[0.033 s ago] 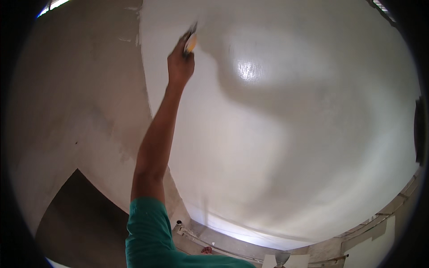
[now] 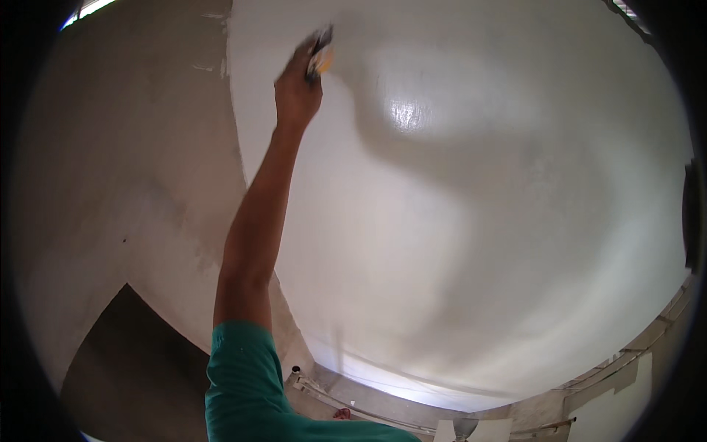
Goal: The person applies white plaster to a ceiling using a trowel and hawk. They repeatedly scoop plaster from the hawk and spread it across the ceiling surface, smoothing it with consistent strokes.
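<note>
My left hand [image 2: 298, 85] is raised high on the pale wall [image 2: 412, 236], with the arm stretched out. Its fingers are closed round a flat scraper-like tool [image 2: 322, 59] with a dark edge and a white and orange part; motion blur hides its exact shape. The tool is at the wall surface, near the wall's left border. A shiny patch [image 2: 409, 116] shows on the wall to the right of the hand. My right hand is out of view.
A rough grey-brown wall [image 2: 147, 147] meets the pale one at the left, with a dark opening [image 2: 140, 368] low down. Below are a pole [image 2: 368, 416], a wide metal scraper blade [image 2: 465, 427] in front of a white panel [image 2: 445, 433], and a pale board [image 2: 618, 405].
My left hand and the tool have shifted slightly upward along the wall. The tool looks more blurred now.
</note>
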Motion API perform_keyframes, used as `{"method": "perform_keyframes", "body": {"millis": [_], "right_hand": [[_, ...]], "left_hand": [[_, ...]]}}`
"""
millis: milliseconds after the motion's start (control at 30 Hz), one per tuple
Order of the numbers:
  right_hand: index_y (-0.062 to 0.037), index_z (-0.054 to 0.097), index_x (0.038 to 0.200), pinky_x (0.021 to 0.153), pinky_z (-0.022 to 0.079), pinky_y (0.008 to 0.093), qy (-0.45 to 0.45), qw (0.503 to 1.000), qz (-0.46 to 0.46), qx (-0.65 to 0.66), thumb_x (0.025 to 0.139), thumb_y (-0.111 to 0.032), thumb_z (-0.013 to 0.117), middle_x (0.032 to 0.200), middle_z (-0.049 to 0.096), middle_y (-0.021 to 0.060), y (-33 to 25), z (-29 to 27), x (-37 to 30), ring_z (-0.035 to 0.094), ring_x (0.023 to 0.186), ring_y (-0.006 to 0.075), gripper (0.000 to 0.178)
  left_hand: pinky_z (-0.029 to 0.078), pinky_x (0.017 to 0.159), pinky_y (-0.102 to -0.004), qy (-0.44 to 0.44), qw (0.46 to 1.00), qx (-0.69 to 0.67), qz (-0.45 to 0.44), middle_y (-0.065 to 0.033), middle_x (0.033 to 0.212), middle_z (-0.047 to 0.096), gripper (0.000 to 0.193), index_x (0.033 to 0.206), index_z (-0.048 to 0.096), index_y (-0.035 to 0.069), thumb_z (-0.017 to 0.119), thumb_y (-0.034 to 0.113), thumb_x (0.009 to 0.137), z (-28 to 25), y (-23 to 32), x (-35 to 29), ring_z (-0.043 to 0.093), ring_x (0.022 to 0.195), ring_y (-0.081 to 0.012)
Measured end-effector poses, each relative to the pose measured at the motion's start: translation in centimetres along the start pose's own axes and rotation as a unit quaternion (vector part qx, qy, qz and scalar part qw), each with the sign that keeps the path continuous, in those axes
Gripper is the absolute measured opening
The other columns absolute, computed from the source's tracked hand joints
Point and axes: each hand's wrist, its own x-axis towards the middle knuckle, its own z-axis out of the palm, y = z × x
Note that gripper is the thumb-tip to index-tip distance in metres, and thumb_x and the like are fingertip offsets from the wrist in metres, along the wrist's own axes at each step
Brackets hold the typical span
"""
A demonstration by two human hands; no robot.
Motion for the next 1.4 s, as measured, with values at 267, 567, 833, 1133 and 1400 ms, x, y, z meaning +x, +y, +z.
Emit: {"method": "perform_keyframes", "body": {"millis": [267, 567, 833, 1133, 1400], "right_hand": [[0.0, 0.066, 0.091, 0.078, 0.05, 0.0522, -0.014, 0.996, 0.076, 0.033, 0.082, -0.051, 0.061, 0.09, 0.067, 0.024, -10.7, 2.4, -2.0, 0.063, 0.087, 0.0431, 0.052], [0.0033, 0.066, 0.092, 0.08, 0.05, 0.0511, -0.027, 0.99, 0.127, 0.062, 0.083, -0.052, 0.061, 0.09, 0.066, 0.0268, -13.2, 2.3, -1.3, 0.063, 0.089, 0.0432, 0.056], [-0.001, 0.068, 0.094, 0.073, 0.052, 0.0485, -0.108, 0.945, 0.127, 0.28, 0.084, -0.046, 0.063, 0.085, 0.068, 0.0224, -23.0, 0.3, 1.7, 0.065, 0.08, 0.0367, 0.047], [-0.0073, 0.071, 0.093, 0.061, 0.054, 0.0456, -0.157, 0.944, 0.13, 0.26, 0.085, -0.04, 0.063, 0.079, 0.071, 0.0156, -22.4, 3.8, 5.2, 0.066, 0.067, 0.029, 0.035], [-0.0064, 0.068, 0.083, 0.052, 0.049, 0.0406, -0.094, 0.924, 0.105, 0.355, 0.089, -0.028, 0.059, 0.073, 0.069, 0.0097, -23.9, -1.5, 5.0, 0.063, 0.06, 0.0274, 0.024]], "left_hand": [[0.032, 0.103, -0.0554, -0.062, 0.974, 0.215, 0.014, -0.0027, 0.139, 0.048, 0.066, 0.139, 0.045, 0.021, 0.06, 0.0, 0.077, 9.8, -8.9, 5.7, 0.045, 0.126, -0.0277], [0.03, 0.103, -0.0641, -0.132, 0.974, 0.178, 0.039, -0.0002, 0.141, 0.046, 0.069, 0.137, 0.047, 0.028, 0.062, 0.0, 0.076, 8.1, -10.0, -2.3, 0.044, 0.128, -0.0307], [0.031, 0.101, -0.0647, -0.157, 0.963, 0.212, 0.051, -0.007, 0.138, 0.051, 0.052, 0.131, 0.053, 0.02, 0.054, 0.002, 0.083, 10.8, -15.2, 10.4, 0.048, 0.126, -0.0276], [0.032, 0.099, -0.0664, -0.182, 0.96, 0.197, 0.079, 0.0002, 0.141, 0.045, 0.071, 0.137, 0.048, 0.029, 0.065, 0.003, 0.074, 10.6, -15.3, -8.2, 0.045, 0.126, -0.0304], [0.024, 0.104, -0.0658, -0.405, 0.907, 0.116, -0.03, -0.0026, 0.141, 0.048, 0.069, 0.135, 0.053, 0.029, 0.067, 0.0, 0.074, -0.2, -7.8, -29.4, 0.04, 0.132, -0.0336]]}}
